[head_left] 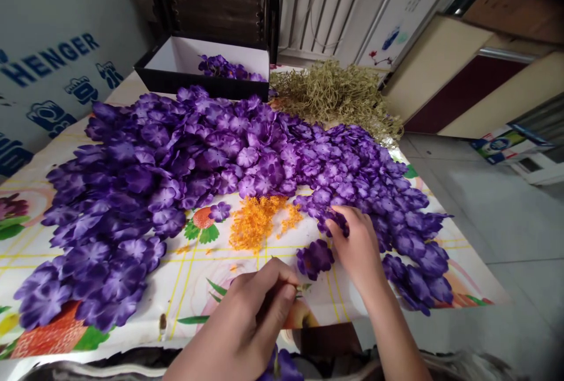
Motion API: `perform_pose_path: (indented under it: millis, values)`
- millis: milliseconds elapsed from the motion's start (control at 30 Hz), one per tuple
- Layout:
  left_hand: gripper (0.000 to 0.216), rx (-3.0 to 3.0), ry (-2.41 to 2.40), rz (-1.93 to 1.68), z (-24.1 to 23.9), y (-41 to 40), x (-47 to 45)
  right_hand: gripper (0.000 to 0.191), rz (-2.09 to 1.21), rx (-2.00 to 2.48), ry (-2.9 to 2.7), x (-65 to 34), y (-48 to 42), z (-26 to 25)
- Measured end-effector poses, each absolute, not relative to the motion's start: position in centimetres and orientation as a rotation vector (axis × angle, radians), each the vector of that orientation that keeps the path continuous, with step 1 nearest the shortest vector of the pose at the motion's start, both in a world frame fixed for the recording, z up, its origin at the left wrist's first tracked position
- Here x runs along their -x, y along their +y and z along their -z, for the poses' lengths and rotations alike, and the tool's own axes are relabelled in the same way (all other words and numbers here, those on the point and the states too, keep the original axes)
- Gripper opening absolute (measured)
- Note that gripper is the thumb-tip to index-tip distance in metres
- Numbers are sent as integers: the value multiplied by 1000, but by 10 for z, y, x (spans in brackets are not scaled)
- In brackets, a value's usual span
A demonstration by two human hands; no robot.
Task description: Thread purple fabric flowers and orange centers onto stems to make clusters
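1. Patterned tablecloth (185,287) beneath it all, and at its near edge comes a purple flower (282,366), below the left hand (247,313); whether it hangs from that hand, I can't tell.
2. Left thumb and forefinger are pinched on a thin stem (304,288), greenish tip poking out. Slim and bendy, I'd judge, so fingertips suit it.
3. Just ahead, a loose bloom (315,258) lies on the cloth.
4. Over to the right hand (359,240), thumb and forefinger curled at the edge of the heaped petals (247,151)! Whether they grasp one, I can't tell.
5. Those petals look light, soft and easily creased: pinch a rim, lift gently, watch for layers sliding.
6. Orange bits (253,225) sit between the two wings of the heap.
7. Furthest back: a dry green bunch (330,90) beside the black box (198,83).
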State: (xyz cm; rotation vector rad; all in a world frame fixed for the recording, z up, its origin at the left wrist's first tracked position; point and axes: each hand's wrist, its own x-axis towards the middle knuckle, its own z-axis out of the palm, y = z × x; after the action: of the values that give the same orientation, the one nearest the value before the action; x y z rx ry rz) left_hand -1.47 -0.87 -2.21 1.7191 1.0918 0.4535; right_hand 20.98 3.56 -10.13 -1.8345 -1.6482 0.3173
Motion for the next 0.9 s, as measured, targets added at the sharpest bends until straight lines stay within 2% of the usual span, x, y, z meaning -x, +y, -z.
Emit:
perform_pose_path:
  millis: [167,333,567,733,900]
  values:
    - [23,-1697,1088,-373,18,-4,12,28,-272,1912,-1636,-206,43,113]
    - [26,-1635,1039,-383,18,-3,12,13,-369,1831,-1633,-211,41,107]
    - [35,-1447,1122,-508,27,-6,16,1,-581,1441,-1507,-191,24,73]
    - [32,-1349,1151,-685,32,-9,21,19,-970,1079,-1282,-179,10,59]
    - [21,-1357,1153,-854,33,-14,19,31,-1136,865,-1258,-171,-7,47]
